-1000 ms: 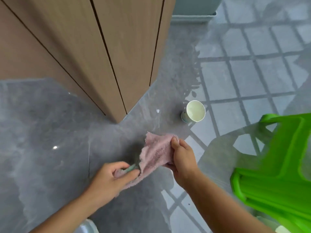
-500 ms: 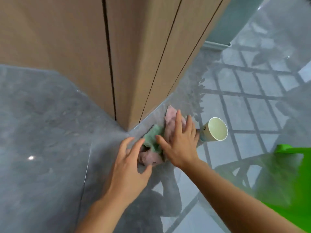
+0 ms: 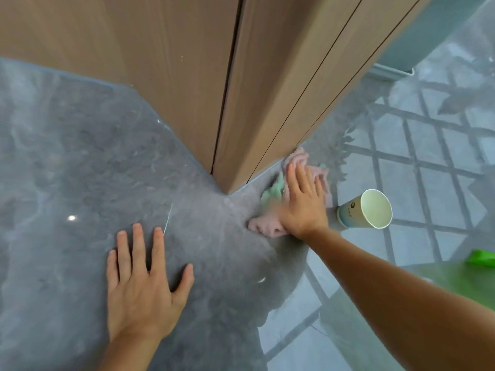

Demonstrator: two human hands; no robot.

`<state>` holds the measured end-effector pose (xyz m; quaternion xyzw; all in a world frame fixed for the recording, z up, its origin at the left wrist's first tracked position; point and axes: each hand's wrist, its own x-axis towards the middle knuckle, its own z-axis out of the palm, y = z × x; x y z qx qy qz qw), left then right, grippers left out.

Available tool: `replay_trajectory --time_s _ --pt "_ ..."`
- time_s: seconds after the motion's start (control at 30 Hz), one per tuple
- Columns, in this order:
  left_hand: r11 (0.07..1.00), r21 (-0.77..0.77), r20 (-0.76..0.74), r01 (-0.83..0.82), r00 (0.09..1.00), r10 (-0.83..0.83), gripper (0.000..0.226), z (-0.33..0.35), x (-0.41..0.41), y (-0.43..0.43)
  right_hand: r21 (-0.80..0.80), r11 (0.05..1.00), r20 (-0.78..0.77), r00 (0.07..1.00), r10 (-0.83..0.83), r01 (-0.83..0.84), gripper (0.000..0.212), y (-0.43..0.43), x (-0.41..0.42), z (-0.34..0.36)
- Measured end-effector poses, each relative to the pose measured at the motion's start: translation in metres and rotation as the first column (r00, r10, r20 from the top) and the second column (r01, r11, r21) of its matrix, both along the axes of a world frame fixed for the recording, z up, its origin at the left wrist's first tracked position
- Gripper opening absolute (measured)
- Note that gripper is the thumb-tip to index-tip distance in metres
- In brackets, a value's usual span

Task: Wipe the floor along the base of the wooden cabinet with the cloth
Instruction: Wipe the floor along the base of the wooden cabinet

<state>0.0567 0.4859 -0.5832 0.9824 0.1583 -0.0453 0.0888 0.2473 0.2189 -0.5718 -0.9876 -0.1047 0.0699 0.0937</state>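
R hand point(image 3: 302, 207) lay flat, palm down, on the cloth point(image 3: 267, 226), fingers point(image 3: 292, 180) straight and only slightly apart, pressing rather than gripping. Cloth was pink w/ a green patch, bunched on the floor point(image 3: 80, 162) just right of the wooden cabinet point(image 3: 171, 70) corner, its far edge touching the cabinet base at approx 12 o'clock from the hand; a pink fold stuck out at 7 o'clock from the palm. Some motion blur on the cloth and hand.

L hand point(image 3: 139, 285) was flat on bare grey floor, fingers spread wide, holding nothing, well apart from the cloth, at approx 7 o'clock from it.

A paper cup point(image 3: 365, 210) lay on its side at 3 o'clock from the R hand, just beside the cloth, mouth facing the camera; contact w/ cloth couldn't be told. A bit of a green plastic thing point(image 3: 480, 257) showed at the frame's 4 o'clock edge.
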Motion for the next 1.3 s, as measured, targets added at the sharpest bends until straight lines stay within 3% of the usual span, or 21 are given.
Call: replay_trajectory --time_s 0.07,0.13,0.2,0.27,0.33,0.43,0.5,0.57,0.67,0.7,0.73,0.77,0.83,0.9,0.97,1.03,1.13,1.2,1.3 --pt "1.0 0.012 0.007 -0.002 1.0 0.002 0.088 0.001 0.001 -0.001 0.166 0.955 0.041 0.969 0.242 -0.245 0.08 0.012 -0.027 -0.001" --pt "1.0 0.027 0.007 -0.007 1.0 0.007 0.087 0.001 0.001 0.0 0.333 0.914 0.055 0.972 0.226 -0.232 0.068 0.018 -0.038 -0.005" --pt "0.999 0.038 0.015 -0.01 1.0 0.009 0.087 0.0 0.001 -0.001 0.502 0.864 0.028 0.998 -0.053 0.032 0.06 0.016 -0.024 -0.003" --pt "0.998 0.057 0.023 -0.008 1.0 0.007 0.087 -0.002 0.002 0.0 0.603 0.739 -0.029 0.933 -0.358 0.302 0.051 0.002 0.003 0.004" --pt "0.998 0.07 0.03 -0.006 1.0 0.004 0.087 -0.005 0.002 0.001 0.623 0.666 -0.041 0.867 -0.497 0.411 0.044 -0.008 0.02 0.013" --pt "0.997 0.071 0.04 -0.012 0.999 0.01 0.086 -0.006 0.002 0.001 0.563 0.77 -0.082 0.947 -0.311 0.301 0.04 0.012 0.01 0.017" --pt "0.998 0.065 0.047 -0.015 0.999 0.012 0.086 -0.005 0.002 0.0 0.622 0.749 -0.175 0.973 -0.152 0.229 0.041 0.035 -0.013 0.013" --pt "0.997 0.07 0.048 -0.017 0.999 0.014 0.086 -0.005 0.002 0.0 0.784 0.495 -0.312 0.927 -0.208 0.375 0.036 0.044 -0.016 0.019" --pt "0.997 0.073 0.056 -0.019 0.998 0.015 0.086 -0.006 0.001 0.0 0.862 0.081 -0.418 0.792 -0.445 0.501 0.03 0.018 0.012 0.038" --pt "0.997 0.079 0.055 -0.018 0.998 0.013 0.086 -0.006 0.002 0.0 0.86 -0.006 -0.434 0.727 -0.533 0.51 0.028 0.004 0.023 0.042" --pt "0.996 0.084 0.049 -0.017 0.999 0.013 0.086 -0.006 0.002 0.0 0.854 -0.019 -0.422 0.67 -0.61 0.52 0.029 -0.006 0.034 0.044" --pt "0.996 0.085 0.045 -0.018 0.999 0.014 0.086 -0.005 0.002 -0.001 0.837 0.042 -0.384 0.639 -0.666 0.546 0.033 -0.012 0.041 0.044" --pt "0.996 0.082 0.046 -0.019 0.999 0.015 0.086 -0.005 0.001 -0.001 0.739 0.331 -0.252 0.696 -0.673 0.587 0.044 -0.006 0.04 0.038" --pt "0.997 0.078 0.052 -0.02 0.999 0.016 0.087 -0.004 0.001 -0.002 0.583 0.692 -0.083 0.879 -0.47 0.425 0.055 0.021 0.019 0.021" --pt "0.997 0.071 0.06 -0.022 0.998 0.018 0.087 -0.003 0.002 -0.002 0.449 0.874 0.009 0.977 -0.213 0.187 0.066 0.059 -0.022 0.004" --pt "0.997 0.071 0.069 -0.026 0.997 0.021 0.087 -0.002 0.002 -0.003 0.372 0.928 0.031 0.999 -0.028 0.015 0.076 0.087 -0.065 -0.005" --pt "0.998 0.059 0.081 -0.032 0.996 0.027 0.087 -0.002 0.001 -0.003 0.361 0.922 0.062 0.99 0.126 -0.14 0.071 0.081 -0.07 -0.007" --pt "0.998 0.059 0.073 -0.031 0.997 0.026 0.087 -0.004 0.002 -0.001 0.383 0.92 0.079 0.995 0.055 -0.081 0.067 0.051 -0.037 -0.007" --pt "0.998 0.062 0.048 -0.025 0.999 0.022 0.087 -0.005 0.001 -0.001 0.297 0.914 0.056 0.95 -0.306 0.277 0.07 -0.013 0.033 -0.008"
